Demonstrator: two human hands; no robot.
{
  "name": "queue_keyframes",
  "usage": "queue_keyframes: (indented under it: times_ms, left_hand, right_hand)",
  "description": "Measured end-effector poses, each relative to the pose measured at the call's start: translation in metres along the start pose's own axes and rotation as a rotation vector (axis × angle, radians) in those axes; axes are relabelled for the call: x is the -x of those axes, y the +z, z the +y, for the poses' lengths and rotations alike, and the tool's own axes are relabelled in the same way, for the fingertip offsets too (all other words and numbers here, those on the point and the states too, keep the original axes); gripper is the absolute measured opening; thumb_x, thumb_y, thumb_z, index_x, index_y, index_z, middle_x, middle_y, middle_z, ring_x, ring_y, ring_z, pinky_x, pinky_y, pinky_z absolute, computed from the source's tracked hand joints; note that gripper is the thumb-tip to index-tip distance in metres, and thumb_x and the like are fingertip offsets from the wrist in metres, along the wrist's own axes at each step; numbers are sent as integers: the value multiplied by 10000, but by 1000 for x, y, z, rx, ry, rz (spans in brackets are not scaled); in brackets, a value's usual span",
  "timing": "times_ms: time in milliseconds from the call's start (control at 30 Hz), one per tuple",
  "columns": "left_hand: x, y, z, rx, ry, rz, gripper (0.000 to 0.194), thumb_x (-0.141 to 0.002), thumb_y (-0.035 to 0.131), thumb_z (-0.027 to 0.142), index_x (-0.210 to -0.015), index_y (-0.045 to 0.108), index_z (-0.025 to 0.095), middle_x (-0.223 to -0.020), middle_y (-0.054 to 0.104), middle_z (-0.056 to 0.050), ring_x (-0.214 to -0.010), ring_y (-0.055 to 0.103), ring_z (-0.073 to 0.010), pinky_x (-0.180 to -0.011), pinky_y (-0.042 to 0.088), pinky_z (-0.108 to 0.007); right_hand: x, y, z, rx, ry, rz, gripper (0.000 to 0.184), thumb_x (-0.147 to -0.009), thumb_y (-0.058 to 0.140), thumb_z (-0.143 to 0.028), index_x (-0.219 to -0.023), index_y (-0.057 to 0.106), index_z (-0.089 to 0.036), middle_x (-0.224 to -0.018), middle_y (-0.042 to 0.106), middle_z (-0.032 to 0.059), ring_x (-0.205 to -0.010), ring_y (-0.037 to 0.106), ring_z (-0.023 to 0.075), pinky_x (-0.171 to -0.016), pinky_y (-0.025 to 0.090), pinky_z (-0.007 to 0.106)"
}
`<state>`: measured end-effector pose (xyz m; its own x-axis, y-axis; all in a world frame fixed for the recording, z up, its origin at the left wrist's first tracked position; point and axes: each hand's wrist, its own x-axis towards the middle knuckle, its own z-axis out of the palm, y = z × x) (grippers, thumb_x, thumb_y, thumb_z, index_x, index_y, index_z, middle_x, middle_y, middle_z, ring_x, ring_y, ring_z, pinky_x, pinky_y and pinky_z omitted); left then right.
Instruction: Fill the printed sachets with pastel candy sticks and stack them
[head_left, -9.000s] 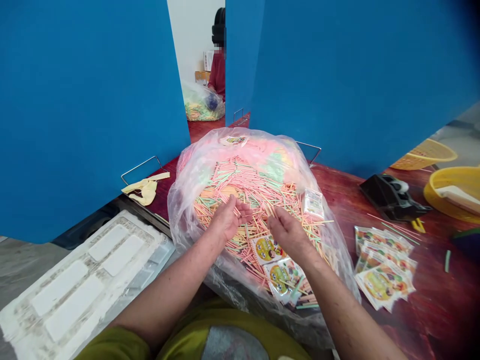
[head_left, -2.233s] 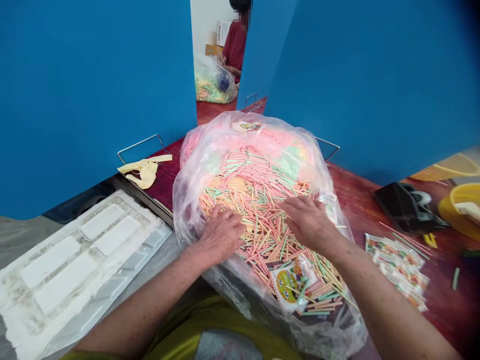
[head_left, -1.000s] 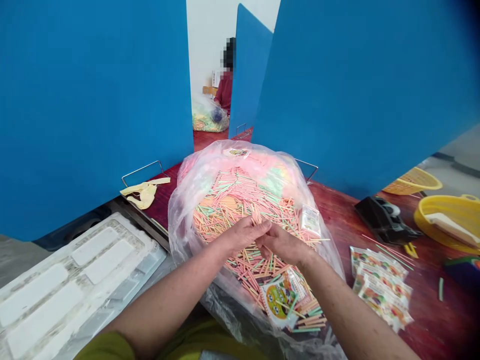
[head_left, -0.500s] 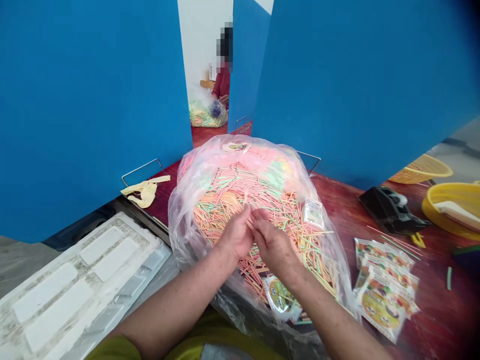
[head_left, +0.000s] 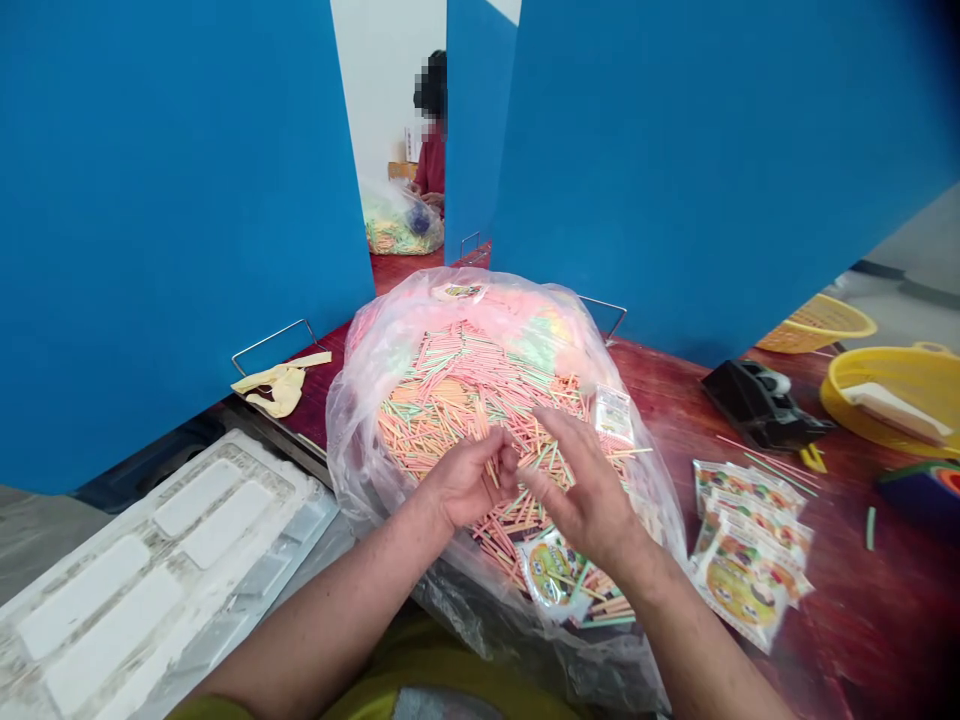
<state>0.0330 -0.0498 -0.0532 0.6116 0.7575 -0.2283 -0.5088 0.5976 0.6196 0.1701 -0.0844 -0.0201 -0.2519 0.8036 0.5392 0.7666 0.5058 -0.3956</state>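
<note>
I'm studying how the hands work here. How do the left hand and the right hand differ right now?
The left hand is curled with its palm turned up, while the right hand shows its back, fingers stretched out. The left hand seems to pinch a few sticks; the right hand shows none held. Both are bare and sit above the coloured sticks in the clear plastic bag.

A black tape dispenser (head_left: 761, 420) and a yellow basin (head_left: 840, 395) stand on the red-brown table (head_left: 862, 600)
</note>
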Motion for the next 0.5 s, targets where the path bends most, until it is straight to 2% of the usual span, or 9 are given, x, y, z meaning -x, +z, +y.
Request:
queue_keyframes:
  times_ms: [67, 133, 200, 267, 333, 400, 433, 500]
  left_hand:
    - [0, 4, -5, 54, 5, 41, 227, -714, 634, 346, -766, 575, 133, -634, 563, 3, -545, 510, -77, -529, 399, -198]
    - [2, 7, -11, -36, -7, 29, 232, -686, 651, 310, -818, 587, 130, -695, 579, -12, -606, 529, -98, -545, 403, -207]
    - [5, 9, -14, -219, -23, -14, 244, -704, 629, 348, -796, 583, 126, -676, 568, -9, -581, 513, -95, -518, 380, -204]
    - [8, 9, -14, -465, -41, -97, 280, -760, 553, 406, -711, 558, 130, -579, 517, 16, -487, 444, -69, -471, 327, -199]
    - [12, 8, -15, -720, -40, -181, 253, -766, 536, 357, -636, 526, 140, -510, 459, 43, -448, 375, -58, -459, 287, -204]
    - [15, 7, -19, -861, -48, -209, 132, -689, 572, 199, -588, 508, 145, -512, 449, 50, -491, 376, -68, -494, 297, -208]
    - [17, 6, -23, -875, -66, -210, 90, -651, 562, 138, -580, 508, 145, -530, 460, 47, -523, 392, -76, -516, 312, -211]
    - [20, 5, -28, -812, -123, -198, 61, -596, 551, 88, -624, 536, 140, -586, 502, 34, -572, 432, -94, -549, 346, -219]
  right_hand:
    - [10, 4, -5, 213, -86, -107, 598, -759, 586, -415, -1282, 389, -202, -1335, 402, 161, -1192, 365, 328, -917, 322, 528]
    - [16, 2, -4, 338, -110, -222, 687, -713, 642, -415, -1303, 358, -208, -1353, 374, 175, -1169, 368, 359, -881, 320, 550]
    - [17, -7, 0, 319, -114, -260, 786, -684, 655, -456, -1333, 297, -194, -1356, 356, 188, -1151, 379, 362, -852, 349, 536]
    - [18, -16, 1, 202, -68, -229, 840, -700, 620, -488, -1365, 212, -180, -1357, 334, 188, -1143, 398, 328, -843, 392, 485]
    - [21, -20, -2, 93, -7, -217, 667, -784, 532, -413, -1341, 255, -173, -1271, 416, 166, -1054, 477, 256, -798, 445, 392]
    - [29, -15, -11, 64, 51, -293, 339, -845, 412, -250, -1173, 459, -181, -1050, 540, 113, -856, 542, 185, -704, 470, 311]
    - [35, -11, -15, 66, 70, -332, 260, -847, 363, -184, -1043, 534, -180, -936, 560, 89, -768, 542, 165, -662, 469, 288]
    - [49, -3, -20, 39, 87, -328, 256, -836, 322, -125, -861, 572, -175, -817, 555, 69, -699, 532, 150, -623, 466, 264]
